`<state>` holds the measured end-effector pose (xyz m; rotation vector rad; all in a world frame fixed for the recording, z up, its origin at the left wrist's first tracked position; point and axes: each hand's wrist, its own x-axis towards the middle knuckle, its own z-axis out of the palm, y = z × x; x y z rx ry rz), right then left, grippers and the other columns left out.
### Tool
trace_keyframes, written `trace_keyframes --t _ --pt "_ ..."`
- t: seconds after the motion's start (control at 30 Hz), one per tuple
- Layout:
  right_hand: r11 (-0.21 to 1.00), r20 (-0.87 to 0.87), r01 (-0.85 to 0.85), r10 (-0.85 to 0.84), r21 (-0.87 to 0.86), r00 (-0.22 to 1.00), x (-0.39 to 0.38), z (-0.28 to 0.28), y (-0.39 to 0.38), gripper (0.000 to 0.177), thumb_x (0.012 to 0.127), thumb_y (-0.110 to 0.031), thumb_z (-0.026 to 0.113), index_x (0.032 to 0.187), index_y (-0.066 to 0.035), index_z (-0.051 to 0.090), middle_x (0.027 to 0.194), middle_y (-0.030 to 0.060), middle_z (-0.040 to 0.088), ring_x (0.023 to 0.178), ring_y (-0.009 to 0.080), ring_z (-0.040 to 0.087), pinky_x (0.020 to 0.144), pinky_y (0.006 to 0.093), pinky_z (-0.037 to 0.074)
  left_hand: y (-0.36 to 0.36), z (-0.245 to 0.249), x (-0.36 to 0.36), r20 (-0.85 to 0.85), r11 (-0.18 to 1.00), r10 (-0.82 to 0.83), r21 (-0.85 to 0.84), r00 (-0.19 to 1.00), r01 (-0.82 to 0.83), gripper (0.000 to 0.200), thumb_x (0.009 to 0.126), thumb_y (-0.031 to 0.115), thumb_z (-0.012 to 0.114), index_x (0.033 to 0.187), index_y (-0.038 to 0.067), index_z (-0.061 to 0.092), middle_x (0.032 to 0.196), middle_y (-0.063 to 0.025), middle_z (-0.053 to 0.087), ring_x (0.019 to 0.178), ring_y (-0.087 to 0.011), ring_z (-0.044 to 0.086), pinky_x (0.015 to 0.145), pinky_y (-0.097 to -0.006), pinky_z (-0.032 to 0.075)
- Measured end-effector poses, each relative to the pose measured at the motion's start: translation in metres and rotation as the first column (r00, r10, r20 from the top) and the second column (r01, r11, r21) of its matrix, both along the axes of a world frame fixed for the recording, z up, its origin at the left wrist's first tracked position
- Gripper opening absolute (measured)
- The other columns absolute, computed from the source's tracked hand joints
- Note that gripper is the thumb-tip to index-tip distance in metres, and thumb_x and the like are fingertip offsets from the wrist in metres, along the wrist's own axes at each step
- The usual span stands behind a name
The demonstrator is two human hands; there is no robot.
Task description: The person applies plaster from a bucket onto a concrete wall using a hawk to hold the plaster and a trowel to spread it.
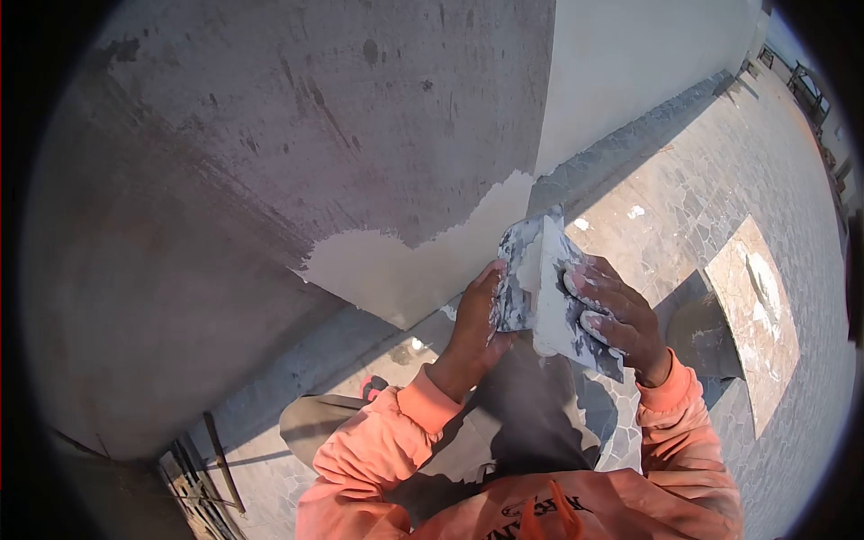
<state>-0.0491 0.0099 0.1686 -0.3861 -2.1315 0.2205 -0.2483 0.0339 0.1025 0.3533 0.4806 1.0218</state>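
My left hand (477, 319) is closed round the edge of a plaster-smeared metal blade (517, 292). Beside it, my right hand (619, 315) grips a second broad blade (562, 306), its fingers spotted with white plaster. The two blades meet at an angle in front of my chest, with white paste along the line between them. Behind them stands a grey wall (378, 117), whose lower edge carries a pale patch of fresh plaster (387, 270). The handles of both tools are hidden.
A board (756, 315) with white paste rests on a round grey container (702, 337) at the right. Sticks (202, 486) lie at the lower left. White blobs dot the paved floor (684, 189). A pale wall (630, 72) extends behind.
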Motion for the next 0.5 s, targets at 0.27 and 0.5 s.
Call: trace_keyframes --t 0.27,0.5 --pt "0.981 0.248 0.113 -0.149 0.155 0.957 -0.009 -0.035 0.021 0.048 0.069 -0.003 0.065 0.116 -0.006 0.058 0.132 0.0228 0.050 0.119 0.0397 0.053 0.104 0.0509 0.041 -0.005 0.029 -0.019 -0.151 0.990 0.144 0.017 0.978 -0.143 0.033 0.102 0.024 0.038 0.126 0.003 0.045 0.116 -0.0092 0.059 0.103 -0.0188 0.061 0.087 -0.0339 0.053" --pt "0.961 0.294 0.256 -0.277 0.108 0.915 0.014 -0.066 0.039 0.071 0.055 0.009 0.061 0.124 -0.004 0.052 0.134 0.0202 0.049 0.123 0.0391 0.049 0.105 0.0498 0.039 -0.008 0.027 -0.029 -0.136 0.976 0.212 0.082 0.968 -0.202 0.030 0.102 0.022 0.037 0.124 0.004 0.047 0.115 -0.0079 0.059 0.104 -0.0173 0.060 0.090 -0.0337 0.051"
